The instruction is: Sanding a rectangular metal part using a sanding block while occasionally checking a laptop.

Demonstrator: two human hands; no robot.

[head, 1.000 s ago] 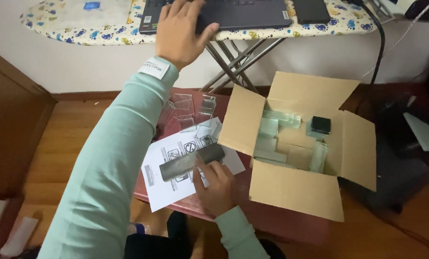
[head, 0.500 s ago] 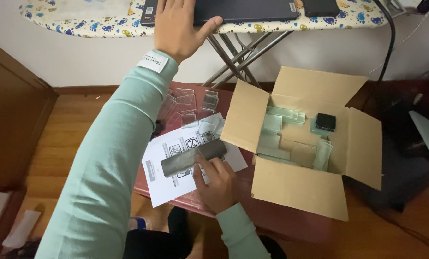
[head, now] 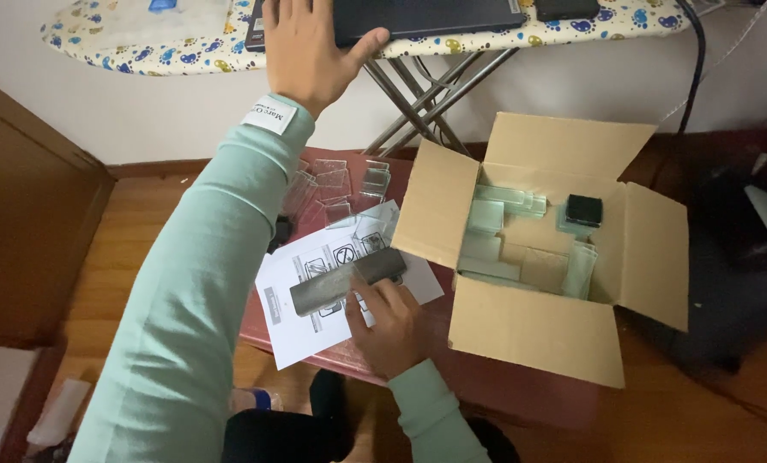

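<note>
My left hand (head: 311, 51) reaches up and lies flat, fingers spread, on a dark laptop (head: 426, 15) on top of an ironing board (head: 126, 30). My right hand (head: 388, 326) rests on a low red-brown table (head: 495, 401), its fingers closed on the near edge of a dark grey flat bar (head: 342, 281). The bar lies slanted across a white printed instruction sheet (head: 311, 336). Beyond the sheet lie several small clear plates (head: 332, 184).
An open cardboard box (head: 529, 334) stands on the table's right, holding pale glass strips (head: 486, 219) and a small black block (head: 584, 209). The ironing board's metal legs (head: 418, 111) stand behind. A brown wooden panel (head: 23, 249) is at the left, and a black cable (head: 699, 60) hangs at the right.
Both hands keep their places on the laptop and the grey bar. The view has only shifted slightly.
</note>
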